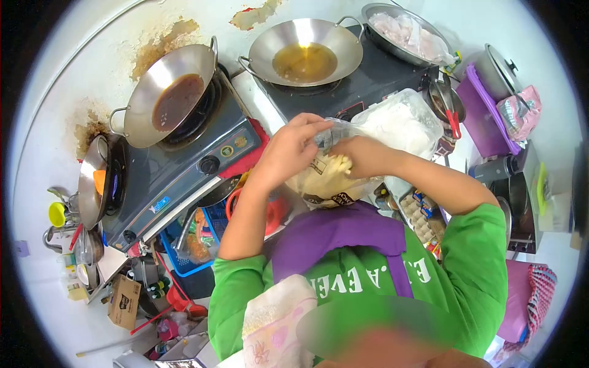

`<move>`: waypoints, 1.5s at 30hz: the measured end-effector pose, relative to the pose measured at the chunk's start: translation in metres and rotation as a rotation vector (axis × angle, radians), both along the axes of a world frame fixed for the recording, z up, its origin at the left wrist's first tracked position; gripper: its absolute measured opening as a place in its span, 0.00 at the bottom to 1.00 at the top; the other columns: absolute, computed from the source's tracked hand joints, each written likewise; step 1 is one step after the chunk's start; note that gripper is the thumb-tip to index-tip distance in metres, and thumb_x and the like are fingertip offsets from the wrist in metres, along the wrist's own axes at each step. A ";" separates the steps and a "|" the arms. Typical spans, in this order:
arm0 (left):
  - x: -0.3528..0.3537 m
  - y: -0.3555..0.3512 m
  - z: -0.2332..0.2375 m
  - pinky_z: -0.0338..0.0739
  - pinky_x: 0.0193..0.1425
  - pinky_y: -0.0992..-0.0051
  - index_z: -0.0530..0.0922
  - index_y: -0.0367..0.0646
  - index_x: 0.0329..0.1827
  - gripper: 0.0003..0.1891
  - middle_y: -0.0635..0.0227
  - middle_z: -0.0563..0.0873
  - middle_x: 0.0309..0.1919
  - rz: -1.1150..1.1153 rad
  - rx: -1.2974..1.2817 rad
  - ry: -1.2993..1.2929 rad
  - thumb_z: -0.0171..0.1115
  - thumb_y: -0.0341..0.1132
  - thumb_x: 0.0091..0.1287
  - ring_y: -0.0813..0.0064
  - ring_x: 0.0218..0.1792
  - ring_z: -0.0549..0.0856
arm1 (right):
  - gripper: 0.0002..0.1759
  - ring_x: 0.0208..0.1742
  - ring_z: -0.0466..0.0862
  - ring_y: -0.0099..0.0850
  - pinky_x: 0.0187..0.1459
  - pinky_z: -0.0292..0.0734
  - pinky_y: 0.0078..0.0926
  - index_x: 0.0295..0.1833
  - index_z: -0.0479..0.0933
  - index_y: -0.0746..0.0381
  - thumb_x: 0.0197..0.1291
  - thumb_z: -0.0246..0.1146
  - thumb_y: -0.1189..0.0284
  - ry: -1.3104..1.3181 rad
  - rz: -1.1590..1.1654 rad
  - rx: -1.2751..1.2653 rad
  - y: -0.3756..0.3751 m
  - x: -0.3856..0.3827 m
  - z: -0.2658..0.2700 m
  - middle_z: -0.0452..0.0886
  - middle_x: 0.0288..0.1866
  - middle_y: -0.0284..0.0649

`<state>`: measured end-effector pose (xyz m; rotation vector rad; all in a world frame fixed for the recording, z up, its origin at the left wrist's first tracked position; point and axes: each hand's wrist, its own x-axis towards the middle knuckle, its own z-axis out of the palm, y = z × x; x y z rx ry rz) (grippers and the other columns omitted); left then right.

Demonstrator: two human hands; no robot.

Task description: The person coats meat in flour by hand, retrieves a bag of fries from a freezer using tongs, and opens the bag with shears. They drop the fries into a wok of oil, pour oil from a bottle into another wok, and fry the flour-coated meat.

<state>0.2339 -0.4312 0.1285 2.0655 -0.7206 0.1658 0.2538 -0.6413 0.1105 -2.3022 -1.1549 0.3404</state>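
Observation:
A clear plastic bag [319,184] with dark printing hangs in front of the purple apron, and pale yellow strips [334,167] show inside it. My left hand [291,147] pinches the bag's upper edge, fingers curled. My right hand [362,156] reaches into the bag's mouth beside the strips; its fingertips are hidden among the plastic and strips, so its grip is unclear. Just beyond my right hand stands a clear tub [402,122] of white powder.
On the dark stoves sit a wok [141,104] of brown liquid and a wok [264,49] of yellowish oil. A metal bowl [408,30] holds pale pieces in plastic. Red-handled tongs [453,119], an egg tray [423,218] and a blue basket [184,267] are nearby.

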 end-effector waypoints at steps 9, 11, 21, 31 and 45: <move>0.019 -0.019 -0.017 0.73 0.42 0.75 0.80 0.41 0.48 0.20 0.61 0.78 0.43 -0.087 -0.132 0.078 0.51 0.20 0.52 0.67 0.38 0.80 | 0.25 0.42 0.80 0.44 0.44 0.75 0.39 0.48 0.77 0.57 0.36 0.65 0.76 -0.151 -0.149 -0.257 -0.016 0.005 -0.021 0.77 0.46 0.42; 0.026 -0.019 -0.022 0.73 0.42 0.74 0.81 0.41 0.45 0.18 0.61 0.79 0.43 -0.088 -0.092 0.005 0.50 0.20 0.52 0.67 0.38 0.80 | 0.24 0.43 0.79 0.44 0.44 0.75 0.39 0.47 0.76 0.58 0.37 0.64 0.76 -0.115 -0.148 -0.307 -0.010 -0.002 -0.009 0.76 0.47 0.42; 0.038 -0.008 -0.041 0.72 0.52 0.73 0.81 0.37 0.44 0.16 0.59 0.80 0.43 0.087 -0.171 0.231 0.49 0.22 0.54 0.65 0.46 0.80 | 0.20 0.39 0.80 0.39 0.42 0.75 0.29 0.41 0.76 0.60 0.37 0.68 0.80 -0.178 -0.176 0.269 -0.010 0.012 0.034 0.77 0.41 0.40; 0.037 -0.003 -0.048 0.72 0.53 0.76 0.80 0.36 0.47 0.17 0.60 0.79 0.45 0.112 -0.349 0.428 0.48 0.23 0.56 0.70 0.47 0.79 | 0.17 0.40 0.79 0.29 0.43 0.74 0.22 0.42 0.75 0.62 0.41 0.65 0.81 -0.031 -0.201 0.278 -0.008 0.043 0.037 0.77 0.40 0.37; 0.023 -0.007 -0.053 0.71 0.53 0.75 0.80 0.38 0.46 0.16 0.60 0.81 0.45 0.179 -0.439 0.443 0.49 0.22 0.57 0.68 0.47 0.79 | 0.16 0.31 0.81 0.21 0.35 0.76 0.19 0.47 0.74 0.65 0.51 0.63 0.75 0.255 -0.416 0.391 0.032 0.152 0.085 0.81 0.34 0.35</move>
